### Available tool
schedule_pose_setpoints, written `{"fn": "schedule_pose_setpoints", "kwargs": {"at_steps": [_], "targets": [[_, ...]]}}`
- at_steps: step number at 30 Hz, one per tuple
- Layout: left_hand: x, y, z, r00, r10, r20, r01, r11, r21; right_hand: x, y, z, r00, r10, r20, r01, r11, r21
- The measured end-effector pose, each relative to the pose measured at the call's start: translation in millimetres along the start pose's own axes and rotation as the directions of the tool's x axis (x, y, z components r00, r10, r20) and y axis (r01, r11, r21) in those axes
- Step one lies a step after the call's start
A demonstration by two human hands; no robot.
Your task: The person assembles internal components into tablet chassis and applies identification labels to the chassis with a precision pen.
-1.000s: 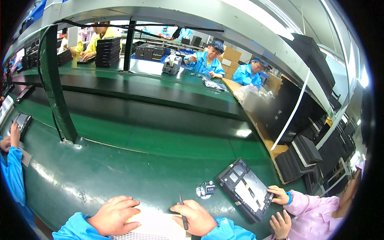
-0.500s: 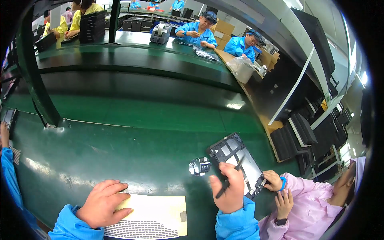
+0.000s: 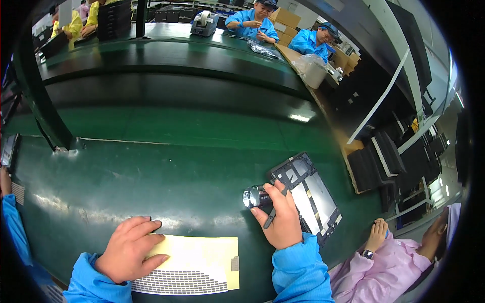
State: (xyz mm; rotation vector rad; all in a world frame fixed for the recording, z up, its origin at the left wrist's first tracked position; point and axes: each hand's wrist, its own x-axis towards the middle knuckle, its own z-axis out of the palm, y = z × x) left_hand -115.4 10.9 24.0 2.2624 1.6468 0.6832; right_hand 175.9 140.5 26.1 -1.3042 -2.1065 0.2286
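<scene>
My left hand [image 3: 132, 250] lies on a pale yellow sheet [image 3: 202, 252], fingers stretched out over its left part. Rows of small dark stickers cover the sheet's lower half. In my right hand [image 3: 284, 222] is a pair of dark tweezers [image 3: 271, 218], held between the fingers. Thumb and forefinger are close against a small chrome-and-black tally counter [image 3: 252, 196]; whether they touch it I cannot tell. Just right of that hand, a black tablet housing [image 3: 323, 202] with silver-white panels lies tilted on the green bench, partly hidden by my fingers.
A person in pink [image 3: 384, 267] sits at the right, hands near the bench edge. At far left a co-worker's blue sleeve [image 3: 15, 227] shows beside another dark device [image 3: 9, 150]. A green post [image 3: 43, 106] rises at left. Black foam blocks [image 3: 376, 164] are stacked at right.
My right hand has moved left and up to the tally counter, tweezers still in it. The person in pink has taken a hand off the tablet housing. My left hand stays on the sheet.
</scene>
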Motion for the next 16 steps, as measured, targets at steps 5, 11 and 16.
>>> {"fn": "schedule_pose_setpoints", "kwargs": {"at_steps": [5,11,16], "targets": [[-2.2,-0.1,-0.8,1.000,0.001,0.000,-0.001,1.000,0.006,0.6,-1.8,2.6,0.998,0.059,0.027,-0.061,0.995,0.076],[-3.5,1.2,-1.6,1.000,0.016,-0.010,-0.016,1.000,-0.008,-3.9,2.9,6.4,1.000,0.000,-0.027,0.002,0.997,0.082],[-2.3,1.6,-0.8,1.000,0.005,0.002,-0.005,1.000,-0.021,-3.5,0.9,5.9,0.998,0.048,-0.031,-0.045,0.995,0.093]]}}
